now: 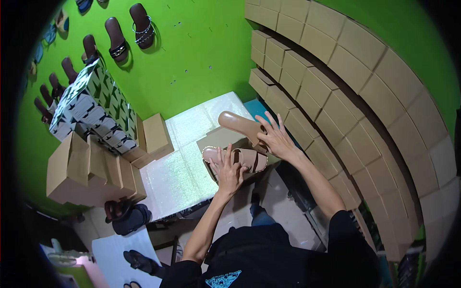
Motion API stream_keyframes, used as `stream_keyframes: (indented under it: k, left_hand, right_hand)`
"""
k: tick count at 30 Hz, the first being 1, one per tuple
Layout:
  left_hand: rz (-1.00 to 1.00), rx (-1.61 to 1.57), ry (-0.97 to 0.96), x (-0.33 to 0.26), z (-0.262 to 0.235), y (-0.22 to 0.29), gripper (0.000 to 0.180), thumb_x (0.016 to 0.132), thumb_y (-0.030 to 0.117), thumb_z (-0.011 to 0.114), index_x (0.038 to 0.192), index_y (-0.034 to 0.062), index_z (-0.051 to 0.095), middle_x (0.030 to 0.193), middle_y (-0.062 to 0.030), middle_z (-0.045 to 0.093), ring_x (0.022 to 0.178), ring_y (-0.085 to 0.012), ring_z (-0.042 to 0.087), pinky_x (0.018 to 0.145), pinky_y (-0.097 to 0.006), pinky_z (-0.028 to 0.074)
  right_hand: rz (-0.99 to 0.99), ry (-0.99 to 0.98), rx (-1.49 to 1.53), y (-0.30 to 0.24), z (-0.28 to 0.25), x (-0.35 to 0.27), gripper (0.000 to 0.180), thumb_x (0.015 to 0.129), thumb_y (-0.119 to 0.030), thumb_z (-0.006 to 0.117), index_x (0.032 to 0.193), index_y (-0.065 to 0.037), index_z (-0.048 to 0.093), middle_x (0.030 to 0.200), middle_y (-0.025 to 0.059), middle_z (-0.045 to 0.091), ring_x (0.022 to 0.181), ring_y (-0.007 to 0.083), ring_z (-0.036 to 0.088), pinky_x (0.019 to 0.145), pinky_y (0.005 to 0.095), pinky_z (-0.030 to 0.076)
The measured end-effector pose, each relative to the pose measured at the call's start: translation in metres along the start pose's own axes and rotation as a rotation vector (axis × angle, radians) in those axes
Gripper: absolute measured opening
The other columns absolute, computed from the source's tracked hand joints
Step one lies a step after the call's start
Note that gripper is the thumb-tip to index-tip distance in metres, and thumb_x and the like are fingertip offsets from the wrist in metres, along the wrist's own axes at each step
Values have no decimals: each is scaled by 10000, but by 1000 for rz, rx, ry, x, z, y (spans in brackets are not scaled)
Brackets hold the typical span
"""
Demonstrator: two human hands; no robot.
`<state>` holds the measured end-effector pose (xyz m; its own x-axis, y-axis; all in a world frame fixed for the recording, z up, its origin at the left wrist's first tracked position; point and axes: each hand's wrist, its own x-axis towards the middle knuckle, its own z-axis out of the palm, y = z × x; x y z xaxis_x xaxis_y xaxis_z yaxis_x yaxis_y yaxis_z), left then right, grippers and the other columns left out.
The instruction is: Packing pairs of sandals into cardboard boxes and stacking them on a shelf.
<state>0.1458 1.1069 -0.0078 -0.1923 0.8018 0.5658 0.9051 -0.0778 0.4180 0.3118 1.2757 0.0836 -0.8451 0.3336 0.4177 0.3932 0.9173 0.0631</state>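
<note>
A tan sandal (pixel 233 122) is tilted above an open cardboard box (pixel 205 142), its sole's rounded end pointing left. My right hand (pixel 277 141) grips it near the strap end, thumb against it and the other fingers raised and spread. Another sandal (pixel 255 159), tan with a light beaded edge and dark strap openings, lies at the box. My left hand (pixel 229 174) rests over it with fingers spread across the footbed; part of the sandal is hidden beneath them. The box sits at the near right edge of a wrapped white table (pixel 177 165).
Stacked cardboard boxes (pixel 331 105) line the right side. On the left stand patterned shoe boxes (pixel 98 103) and plain brown cartons (pixel 93 168). Sandals (pixel 115 39) hang on the green wall. Dark footwear (pixel 132 221) lies by the table's near left corner.
</note>
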Motion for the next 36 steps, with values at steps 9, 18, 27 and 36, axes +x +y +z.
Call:
stream_keyframes:
  k: [9, 18, 27, 36]
  left_hand:
    - [-243, 26, 7, 36, 84, -47, 227, 814, 236, 729, 754, 17, 726, 1597, -136, 312, 1480, -469, 161, 1099, -744, 69]
    - [-358, 22, -134, 27, 124, -65, 277, 843, 245, 710, 720, -3, 708, 1607, -148, 294, 1485, -471, 146, 1092, -760, 47]
    - [-330, 104, -291, -2, 166, -89, 260, 824, 237, 728, 770, -16, 703, 1650, -165, 153, 1497, -493, 61, 1071, -798, 85]
    - [-428, -79, -351, 9, 151, -82, 194, 800, 227, 719, 795, 34, 738, 1640, -181, 164, 1494, -498, 49, 1090, -779, 52]
  right_hand:
    - [-134, -70, 139, 87, 76, 77, 192, 810, -187, 736, 871, -93, 580, 1542, 152, 320, 1465, 444, 208, 1162, 676, 161]
    - [-139, -112, 195, 121, 109, 111, 188, 805, -183, 744, 871, -102, 587, 1538, 141, 335, 1472, 427, 206, 1173, 657, 142]
    - [-120, -188, 251, 111, 121, 104, 180, 813, -187, 740, 855, -94, 592, 1533, 156, 335, 1477, 439, 190, 1166, 672, 139]
    - [-123, -214, 308, 100, 140, 96, 141, 834, -178, 705, 853, -87, 598, 1530, 167, 339, 1481, 438, 183, 1160, 685, 142]
